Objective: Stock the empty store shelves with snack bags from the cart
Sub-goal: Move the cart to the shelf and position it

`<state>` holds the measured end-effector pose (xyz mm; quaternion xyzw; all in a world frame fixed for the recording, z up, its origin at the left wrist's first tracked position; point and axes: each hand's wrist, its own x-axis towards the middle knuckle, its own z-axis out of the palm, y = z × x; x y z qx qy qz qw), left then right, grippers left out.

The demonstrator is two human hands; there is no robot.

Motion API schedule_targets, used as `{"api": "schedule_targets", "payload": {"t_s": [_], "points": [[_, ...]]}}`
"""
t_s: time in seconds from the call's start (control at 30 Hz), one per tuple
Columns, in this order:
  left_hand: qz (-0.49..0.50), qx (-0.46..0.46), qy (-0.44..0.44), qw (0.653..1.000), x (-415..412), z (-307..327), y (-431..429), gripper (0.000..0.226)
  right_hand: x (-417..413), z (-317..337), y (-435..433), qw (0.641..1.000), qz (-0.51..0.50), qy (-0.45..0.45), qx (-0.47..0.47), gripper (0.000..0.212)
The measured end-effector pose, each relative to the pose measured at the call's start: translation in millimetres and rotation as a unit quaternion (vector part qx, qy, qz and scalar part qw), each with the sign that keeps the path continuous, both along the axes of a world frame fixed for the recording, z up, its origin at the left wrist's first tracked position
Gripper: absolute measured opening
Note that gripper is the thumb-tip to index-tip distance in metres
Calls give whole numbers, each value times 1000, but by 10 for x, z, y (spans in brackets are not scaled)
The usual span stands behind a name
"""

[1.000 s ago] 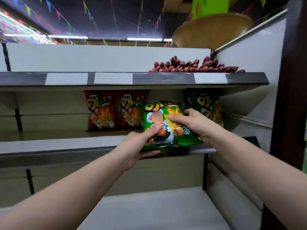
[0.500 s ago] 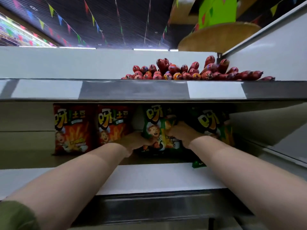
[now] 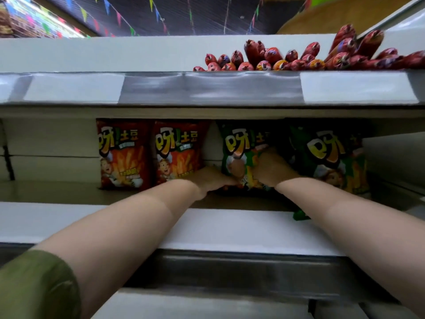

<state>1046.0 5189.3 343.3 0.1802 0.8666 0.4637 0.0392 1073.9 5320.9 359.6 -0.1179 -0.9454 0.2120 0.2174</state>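
A green snack bag (image 3: pixel 239 150) stands upright at the back of the middle shelf (image 3: pixel 230 229). Both my hands reach deep under the upper shelf and grip it. My left hand (image 3: pixel 211 179) holds its lower left corner, and my right hand (image 3: pixel 271 166) is closed on its right side. To its right stands another green snack bag (image 3: pixel 333 155), leaning against the back. Two red snack bags (image 3: pixel 122 155) (image 3: pixel 179 153) stand side by side to the left. The cart is out of view.
The upper shelf (image 3: pixel 207 88) hangs low over my hands and carries a pile of red wrapped sausages (image 3: pixel 299 58). A green scrap or bag corner (image 3: pixel 300 215) lies on the middle shelf by my right forearm. Bare shelf stretches left of the red bags.
My hands have carried the green bag from the shelf's front edge to the back and stood it upright between the red bags and the other green bag. The view has moved closer.
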Motion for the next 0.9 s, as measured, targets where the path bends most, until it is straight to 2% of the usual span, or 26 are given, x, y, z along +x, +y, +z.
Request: {"api": "schedule_targets", "payload": {"t_s": [0.07, 0.13, 0.23, 0.3, 0.43, 0.53, 0.7, 0.9], "points": [[20, 26, 17, 999, 84, 23, -90, 61, 177, 66, -218, 999, -27, 33, -4, 67], [23, 54, 48, 997, 223, 59, -275, 52, 375, 150, -495, 995, -31, 94, 25, 72], [61, 98, 81, 990, 540, 92, -737, 37, 671, 257, -1020, 987, 43, 153, 1, 62], [111, 139, 107, 978, 764, 53, -1165, 35, 824, 259, -1411, 979, 106, 175, -13, 57], [214, 154, 146, 953, 1335, -177, -2183, 25, 1067, 104, -2387, 935, 251, 222, -118, 41], [285, 167, 127, 935, 1793, -401, -3001, 23, 1235, -82, -3230, 892, 354, 216, -177, 37], [414, 170, 112, 887, 2621, -704, -4274, 18, 1680, -341, -4586, 826, 496, 160, -217, 36], [537, 141, 109, 825, 3516, -1000, -5220, 18, 2252, -695, -5779, 767, 595, 87, -225, 36]]}}
